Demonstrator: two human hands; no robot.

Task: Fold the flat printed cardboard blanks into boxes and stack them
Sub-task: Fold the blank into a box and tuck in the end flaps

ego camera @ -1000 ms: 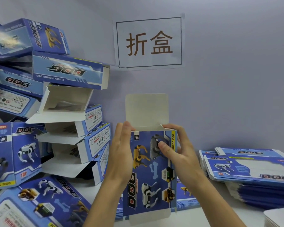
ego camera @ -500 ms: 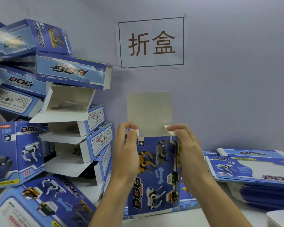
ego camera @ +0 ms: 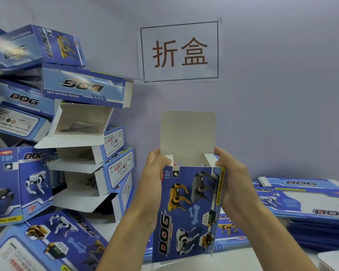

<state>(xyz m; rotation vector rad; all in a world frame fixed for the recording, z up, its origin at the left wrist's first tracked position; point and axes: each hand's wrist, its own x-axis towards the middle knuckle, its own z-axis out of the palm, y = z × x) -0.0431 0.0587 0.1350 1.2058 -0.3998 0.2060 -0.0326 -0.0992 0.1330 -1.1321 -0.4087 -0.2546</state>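
Both side flaps now folded inward on box.

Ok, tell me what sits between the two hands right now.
In the head view, the upright box sits between the left hand and right hand, each gripping a top corner. Its lid flap stands up, and two small side flaps are folding inward.

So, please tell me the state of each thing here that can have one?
box in the hands: upright, top open
top flap: standing up
left hand: grips box edge
right hand: grips box edge
folded boxes: piled, several open
flat blanks: stacked, unfolded
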